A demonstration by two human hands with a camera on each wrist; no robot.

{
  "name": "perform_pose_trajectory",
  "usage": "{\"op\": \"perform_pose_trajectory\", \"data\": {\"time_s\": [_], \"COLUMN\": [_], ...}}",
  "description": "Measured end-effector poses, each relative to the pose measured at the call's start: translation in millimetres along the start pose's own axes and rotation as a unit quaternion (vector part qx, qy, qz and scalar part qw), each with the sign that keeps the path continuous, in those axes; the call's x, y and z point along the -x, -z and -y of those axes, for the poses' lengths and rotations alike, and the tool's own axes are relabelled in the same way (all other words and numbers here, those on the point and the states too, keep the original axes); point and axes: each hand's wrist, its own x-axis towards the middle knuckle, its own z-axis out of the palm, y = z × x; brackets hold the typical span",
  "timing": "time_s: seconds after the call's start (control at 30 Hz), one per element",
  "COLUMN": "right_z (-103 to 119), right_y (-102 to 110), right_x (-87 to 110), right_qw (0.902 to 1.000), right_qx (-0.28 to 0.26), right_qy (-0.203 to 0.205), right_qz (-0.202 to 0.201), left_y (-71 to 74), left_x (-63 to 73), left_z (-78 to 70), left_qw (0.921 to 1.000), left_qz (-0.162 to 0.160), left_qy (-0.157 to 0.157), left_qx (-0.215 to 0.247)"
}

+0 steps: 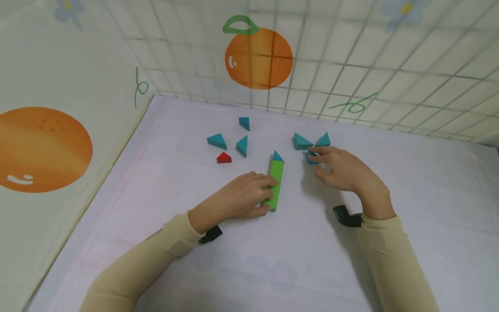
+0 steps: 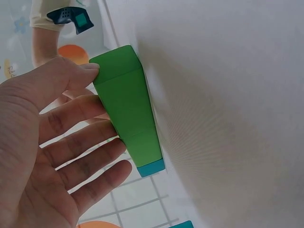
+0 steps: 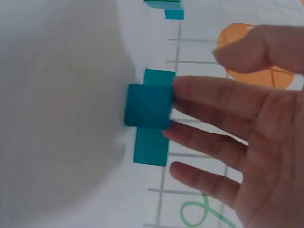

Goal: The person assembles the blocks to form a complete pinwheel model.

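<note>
Green block (image 1: 277, 173) is lying on the table (image 1: 312, 264), blue triangle (image 1: 278, 156) abutting its far end. Left hand (image 1: 246, 197), loosely spread, unclasped, is resting along its left edge, probably steadying; right of it, right hand (image 1: 345, 169), fingers extended, thumb free, is touching blue block (image 3: 148, 105), presumably adjusting.

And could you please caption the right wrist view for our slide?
The right hand at a blue block, two more blue blocks behind it.
</note>
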Motion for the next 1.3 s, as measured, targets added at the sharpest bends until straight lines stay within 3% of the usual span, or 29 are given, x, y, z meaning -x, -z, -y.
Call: {"op": "perform_pose_trajectory", "data": {"time_s": [0.43,0.6,0.7,0.8,1.3], "right_z": [-4,-2,-2,-1,6], "right_y": [12,9,4,-1,-17], "right_x": [8.7,4.6,-1.3,-7.6,-26.6], "right_qw": [0.998,0.999,0.9956,0.9929,0.995], "right_qx": [-0.016,0.008,0.015,0.016,0.046], "right_qy": [-0.057,-0.02,0.004,0.011,-0.007], "right_qz": [0.024,-0.04,-0.092,-0.117,-0.088], "left_y": [-0.2,-0.5,-0.5,0.2,1.0], "left_x": [-0.9,-1.0,-0.8,-1.0,-1.0], "left_z": [-0.5,-0.5,-0.5,-0.7,-0.4], "left_qw": [0.9999,0.9999,0.9999,0.9998,0.9998], "left_qz": [0.01,0.012,0.013,0.016,0.017], "left_qy": [0.004,0.005,0.006,0.006,0.008], "left_qx": [0.005,0.005,0.004,0.001,0.0]}}
